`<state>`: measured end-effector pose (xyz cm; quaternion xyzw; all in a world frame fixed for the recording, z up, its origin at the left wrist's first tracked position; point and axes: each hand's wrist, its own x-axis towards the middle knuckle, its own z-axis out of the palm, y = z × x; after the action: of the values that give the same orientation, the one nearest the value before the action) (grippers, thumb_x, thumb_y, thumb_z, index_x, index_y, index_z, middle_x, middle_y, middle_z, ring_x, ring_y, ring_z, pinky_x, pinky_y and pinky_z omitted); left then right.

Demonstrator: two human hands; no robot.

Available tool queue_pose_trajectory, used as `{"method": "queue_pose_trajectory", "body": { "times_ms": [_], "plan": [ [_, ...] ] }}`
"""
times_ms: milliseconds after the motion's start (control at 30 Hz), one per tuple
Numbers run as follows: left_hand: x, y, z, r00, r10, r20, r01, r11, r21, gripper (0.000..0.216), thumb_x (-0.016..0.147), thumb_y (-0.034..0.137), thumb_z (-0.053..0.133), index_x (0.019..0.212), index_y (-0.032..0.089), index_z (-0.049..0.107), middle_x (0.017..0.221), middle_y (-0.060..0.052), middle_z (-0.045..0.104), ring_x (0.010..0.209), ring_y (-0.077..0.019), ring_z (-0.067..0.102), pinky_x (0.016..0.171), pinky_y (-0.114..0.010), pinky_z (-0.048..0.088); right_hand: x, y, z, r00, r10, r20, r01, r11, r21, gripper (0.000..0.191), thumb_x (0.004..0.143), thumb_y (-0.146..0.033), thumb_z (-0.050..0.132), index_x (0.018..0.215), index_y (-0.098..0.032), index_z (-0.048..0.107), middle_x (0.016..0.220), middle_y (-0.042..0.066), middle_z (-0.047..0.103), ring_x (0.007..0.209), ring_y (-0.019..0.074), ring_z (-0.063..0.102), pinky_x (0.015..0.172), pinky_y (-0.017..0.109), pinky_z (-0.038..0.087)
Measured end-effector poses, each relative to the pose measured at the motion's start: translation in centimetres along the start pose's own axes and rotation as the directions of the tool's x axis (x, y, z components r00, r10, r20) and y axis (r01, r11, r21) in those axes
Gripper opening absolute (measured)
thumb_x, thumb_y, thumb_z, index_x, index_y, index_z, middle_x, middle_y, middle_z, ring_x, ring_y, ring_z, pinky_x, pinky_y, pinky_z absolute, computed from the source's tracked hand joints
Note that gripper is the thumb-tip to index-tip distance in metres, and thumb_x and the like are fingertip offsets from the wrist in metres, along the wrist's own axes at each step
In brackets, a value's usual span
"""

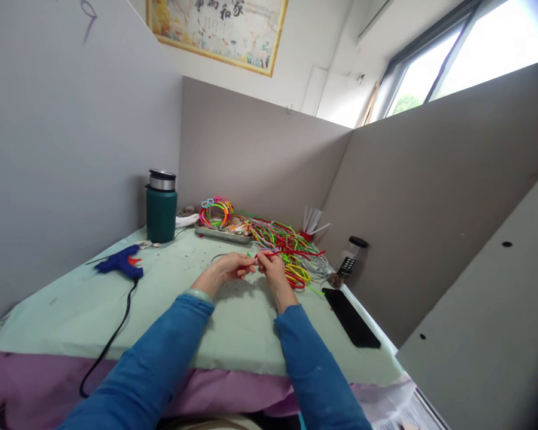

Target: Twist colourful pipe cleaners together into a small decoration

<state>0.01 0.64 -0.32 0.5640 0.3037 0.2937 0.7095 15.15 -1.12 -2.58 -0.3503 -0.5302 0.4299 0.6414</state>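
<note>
My left hand point(230, 266) and my right hand point(271, 267) meet over the middle of the pale green table cover point(80, 310), fingers pinched together. Between them runs a thin red pipe cleaner point(269, 255), with a bit of green at the left fingertips. Both hands grip it, the right hand holding the end that points toward the pile. Just beyond the hands lies a heap of coloured pipe cleaners point(287, 245) in red, green, yellow and pink. Both arms wear blue sleeves.
A blue glue gun point(121, 262) with a black cord lies at the left. A dark green tumbler point(161, 206) stands behind it, beside a metal tray point(222, 232) with coloured hoops. A black phone point(350, 316) lies at the right, a small jar point(352, 254) behind it. Grey partition walls enclose the desk.
</note>
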Motion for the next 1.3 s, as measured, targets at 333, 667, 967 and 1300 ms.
{"method": "queue_pose_trajectory", "body": {
  "times_ms": [333, 667, 967, 1300],
  "plan": [
    [1.3, -1.1, -0.1, 0.910, 0.341, -0.238, -0.177, 0.835, 0.521, 0.024, 0.074, 0.036, 0.058, 0.080, 0.013, 0.061, 0.069, -0.005, 0.067, 0.038, -0.0052, 0.040, 0.041, -0.020, 0.031, 0.1, 0.5, 0.1, 0.989, 0.119, -0.093, -0.124, 0.991, -0.052, 0.031, 0.064, -0.044, 0.068, 0.063, -0.016, 0.055, 0.046, -0.006, 0.044, 0.041, 0.0073, 0.035, 0.041, 0.022, 0.024],
    [1.3, -1.3, 0.1, 0.835, 0.468, -0.289, -0.038, 0.573, 0.819, 0.021, 0.077, 0.034, 0.053, 0.071, 0.017, 0.065, 0.063, -0.003, 0.067, 0.054, -0.0111, 0.054, 0.051, -0.021, 0.034, -0.1, 0.5, 0.5, 0.981, 0.140, -0.138, -0.148, 0.988, -0.049, 0.031, 0.060, -0.044, 0.069, 0.066, -0.016, 0.058, 0.045, -0.006, 0.045, 0.041, 0.0077, 0.036, 0.041, 0.023, 0.024],
    [0.9, -0.7, 0.0, 0.976, 0.114, -0.184, -0.065, 0.965, 0.255, 0.028, 0.073, 0.041, 0.061, 0.072, 0.013, 0.056, 0.050, 0.001, 0.053, 0.036, -0.0058, 0.036, 0.040, -0.020, 0.028, -0.1, 0.4, 0.2, 0.992, 0.126, -0.032, -0.126, 0.992, -0.004, 0.032, 0.060, -0.044, 0.071, 0.065, -0.016, 0.056, 0.049, -0.006, 0.045, 0.043, 0.0067, 0.035, 0.042, 0.022, 0.026],
    [0.8, -0.7, 0.3, 0.943, 0.267, -0.199, -0.138, 0.857, 0.496, 0.027, 0.073, 0.039, 0.060, 0.077, 0.013, 0.062, 0.070, -0.005, 0.064, 0.045, -0.0085, 0.047, 0.045, -0.022, 0.033, 0.4, 0.6, -0.5, 0.984, 0.057, -0.170, -0.065, 0.997, -0.044, 0.033, 0.062, -0.045, 0.067, 0.054, -0.018, 0.049, 0.043, -0.007, 0.040, 0.040, 0.0068, 0.034, 0.042, 0.023, 0.025]
  ]
}}
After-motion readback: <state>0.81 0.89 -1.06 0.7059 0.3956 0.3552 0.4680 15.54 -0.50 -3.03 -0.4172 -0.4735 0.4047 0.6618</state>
